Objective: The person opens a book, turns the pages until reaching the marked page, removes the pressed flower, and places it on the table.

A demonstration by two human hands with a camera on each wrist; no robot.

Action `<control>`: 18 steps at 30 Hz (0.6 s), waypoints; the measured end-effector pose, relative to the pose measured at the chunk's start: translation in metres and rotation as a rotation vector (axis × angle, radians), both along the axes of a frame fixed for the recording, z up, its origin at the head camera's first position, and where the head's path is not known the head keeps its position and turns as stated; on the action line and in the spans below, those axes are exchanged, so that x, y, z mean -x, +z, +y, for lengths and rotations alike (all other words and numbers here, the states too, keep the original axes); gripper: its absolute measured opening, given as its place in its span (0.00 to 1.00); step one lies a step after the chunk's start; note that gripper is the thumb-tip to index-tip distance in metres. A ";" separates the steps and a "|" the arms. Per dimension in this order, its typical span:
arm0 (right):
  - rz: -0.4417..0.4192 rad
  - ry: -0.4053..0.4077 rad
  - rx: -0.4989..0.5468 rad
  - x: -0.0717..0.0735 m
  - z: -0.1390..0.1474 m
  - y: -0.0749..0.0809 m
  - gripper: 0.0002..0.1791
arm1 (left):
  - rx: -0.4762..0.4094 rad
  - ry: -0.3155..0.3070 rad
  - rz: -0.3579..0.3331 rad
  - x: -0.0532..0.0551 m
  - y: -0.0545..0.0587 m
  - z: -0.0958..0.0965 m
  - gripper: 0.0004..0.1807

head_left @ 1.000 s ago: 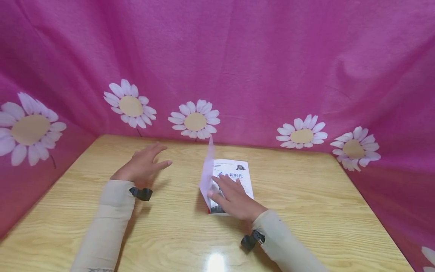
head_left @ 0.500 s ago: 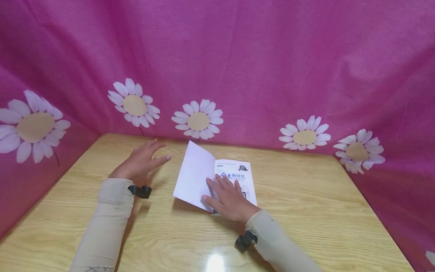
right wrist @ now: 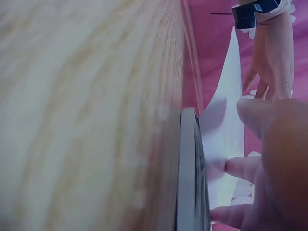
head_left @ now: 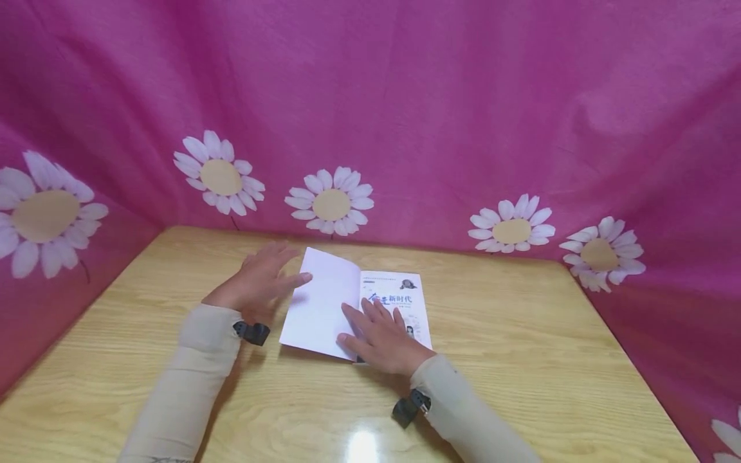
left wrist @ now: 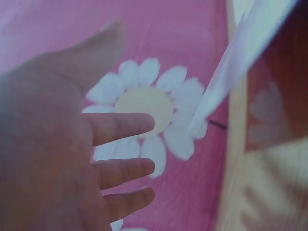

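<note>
An open book (head_left: pixel 413 292) lies mid-table, its right side a white title page with blue characters and small pictures. Its white left leaf (head_left: pixel 318 305) slopes up off the table toward the left. My right hand (head_left: pixel 384 337) is spread over the book near the fold, fingers extended; in the right wrist view its fingertips (right wrist: pixel 233 166) touch the leaf. At the leaf's outer edge is my left hand (head_left: pixel 260 280), thumb overlapping the leaf in the head view. The left wrist view shows its fingers (left wrist: pixel 127 168) straight and apart, holding nothing, with the leaf's edge beyond them.
The wooden table (head_left: pixel 521 360) extends around the book. A pink curtain (head_left: pixel 405 128) with large white daisies hangs behind and at both sides. Dark wrist cameras are strapped over the sleeves.
The leaf has swung from nearly upright over to the left and lowered. My right hand has shifted slightly left with it. My left hand has moved right to the leaf's edge.
</note>
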State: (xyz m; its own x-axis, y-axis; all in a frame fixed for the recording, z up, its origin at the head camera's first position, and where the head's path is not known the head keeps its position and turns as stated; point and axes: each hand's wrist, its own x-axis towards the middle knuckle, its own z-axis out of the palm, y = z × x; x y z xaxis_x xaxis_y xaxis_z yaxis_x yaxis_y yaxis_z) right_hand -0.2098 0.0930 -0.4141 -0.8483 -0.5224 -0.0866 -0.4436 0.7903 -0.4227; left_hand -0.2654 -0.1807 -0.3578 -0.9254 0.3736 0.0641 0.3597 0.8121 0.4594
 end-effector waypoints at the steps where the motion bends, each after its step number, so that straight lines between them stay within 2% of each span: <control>1: 0.003 0.003 -0.002 0.001 0.000 0.000 0.39 | 0.016 -0.006 0.001 0.000 -0.001 0.004 0.42; 8: 0.055 0.026 -0.046 0.002 -0.003 -0.003 0.39 | 0.090 -0.065 -0.029 -0.008 -0.006 0.033 0.50; 15: 0.115 0.035 -0.063 0.001 -0.003 -0.005 0.39 | 0.174 -0.188 -0.037 -0.017 -0.017 0.055 0.57; 18: 0.123 0.037 -0.063 0.001 -0.002 -0.004 0.40 | 0.211 -0.207 -0.056 -0.019 -0.020 0.059 0.59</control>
